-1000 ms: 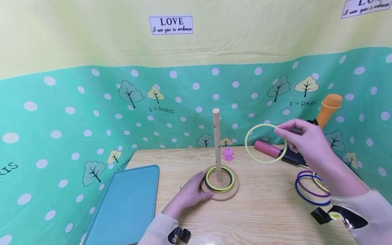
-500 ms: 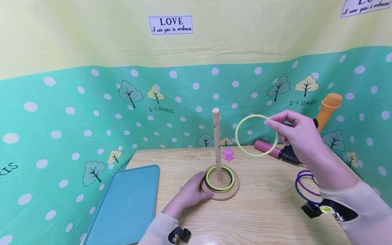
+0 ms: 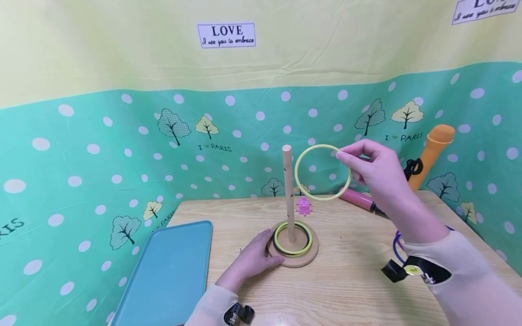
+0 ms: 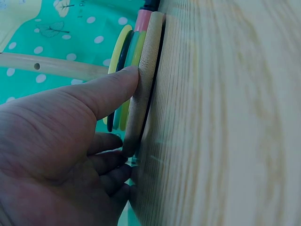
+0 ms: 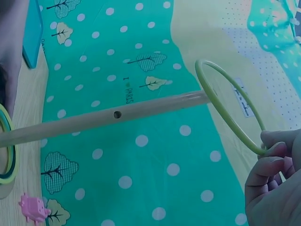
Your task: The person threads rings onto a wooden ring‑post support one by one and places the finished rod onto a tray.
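A ring-toss stand has an upright wooden peg (image 3: pixel 289 190) on a round wooden base (image 3: pixel 299 260). Several stacked rings (image 4: pixel 123 47), yellow, dark and green among them, lie around the peg's foot. My left hand (image 3: pixel 254 256) grips the base's left edge, its thumb against the rim and the fingers bent round the side. In the air right of the peg, my right hand (image 3: pixel 373 170) pinches a thin yellow-green ring (image 3: pixel 296 174) between thumb and fingertips. The right wrist view shows this ring (image 5: pixel 225 113) tilted close by the peg's top, overlapping it there.
A teal tray (image 3: pixel 167 271) lies on the table's left. Behind the stand is a small pink toy (image 3: pixel 303 206). At the right are a pink-and-black pump (image 3: pixel 356 198), an orange microphone-shaped thing (image 3: pixel 434 154) and loose rings (image 3: pixel 395 246) partly behind my right arm. Printed cloth hangs behind.
My right hand has carried the yellow-green ring left and upward, toward the top of the peg. My left hand and the stand have stayed in place.
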The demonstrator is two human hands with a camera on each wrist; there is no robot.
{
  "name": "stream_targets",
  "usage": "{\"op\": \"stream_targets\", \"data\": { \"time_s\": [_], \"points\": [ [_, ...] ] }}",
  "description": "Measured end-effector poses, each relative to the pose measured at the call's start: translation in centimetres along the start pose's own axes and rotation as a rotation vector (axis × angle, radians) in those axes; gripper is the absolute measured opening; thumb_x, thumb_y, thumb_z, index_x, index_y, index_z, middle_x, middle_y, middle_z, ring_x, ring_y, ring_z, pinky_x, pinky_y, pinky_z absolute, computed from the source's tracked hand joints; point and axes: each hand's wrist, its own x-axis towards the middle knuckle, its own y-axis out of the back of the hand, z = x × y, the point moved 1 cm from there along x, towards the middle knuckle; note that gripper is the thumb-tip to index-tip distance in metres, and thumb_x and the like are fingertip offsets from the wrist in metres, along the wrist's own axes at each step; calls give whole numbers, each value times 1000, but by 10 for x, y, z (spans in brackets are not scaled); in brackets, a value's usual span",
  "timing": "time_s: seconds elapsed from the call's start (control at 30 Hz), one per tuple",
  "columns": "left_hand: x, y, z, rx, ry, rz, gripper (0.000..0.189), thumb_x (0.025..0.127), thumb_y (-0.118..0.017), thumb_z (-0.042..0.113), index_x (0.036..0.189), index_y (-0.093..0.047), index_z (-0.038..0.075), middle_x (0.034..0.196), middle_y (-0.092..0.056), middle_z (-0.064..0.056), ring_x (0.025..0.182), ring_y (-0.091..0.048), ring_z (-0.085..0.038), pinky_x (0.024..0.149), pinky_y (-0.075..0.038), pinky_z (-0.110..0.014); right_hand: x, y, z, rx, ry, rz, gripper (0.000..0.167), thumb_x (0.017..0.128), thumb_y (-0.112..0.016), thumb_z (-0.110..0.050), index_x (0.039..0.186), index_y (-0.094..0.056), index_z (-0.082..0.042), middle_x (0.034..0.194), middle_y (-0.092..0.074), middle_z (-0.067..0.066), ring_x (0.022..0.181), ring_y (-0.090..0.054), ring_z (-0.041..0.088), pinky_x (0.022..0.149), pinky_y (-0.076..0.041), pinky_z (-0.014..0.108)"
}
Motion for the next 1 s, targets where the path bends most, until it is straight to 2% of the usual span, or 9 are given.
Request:
{"op": "stream_targets", "data": {
  "time_s": [0.37, 0.63, 1.0],
  "points": [
    [-1, -1, -1, -4, -3, 2, 94, 96, -89, 35, 166, -41, -6, 170, -39, -32, 157, -39, -49, 129, -33, -62, 12, -23, -4, 69, 32, 5, 24, 102, -84, -29, 114, -79, -9, 92, -62, 1, 62, -49, 16, 53, -42, 25],
    [-2, -2, -1, -18, -10, 2, 94, 96, -89, 34, 165, -41, -7, 168, -40, -34, 156, -40, -49, 129, -33, -62, 21, -38, -1, 114, 37, -12, 25, 102, -84, -25, 115, -77, -5, 93, -62, 3, 61, -50, 14, 53, -45, 22],
    [-1, -2, -2, -23, -6, 7, 94, 96, -89, 35, 166, -42, -5, 169, -40, -33, 156, -40, -49, 129, -33, -63, 30, -54, 7, 152, 14, 0, 20, 103, -83, -23, 112, -76, -7, 92, -64, 2, 62, -50, 13, 54, -42, 22]
  ]
}}
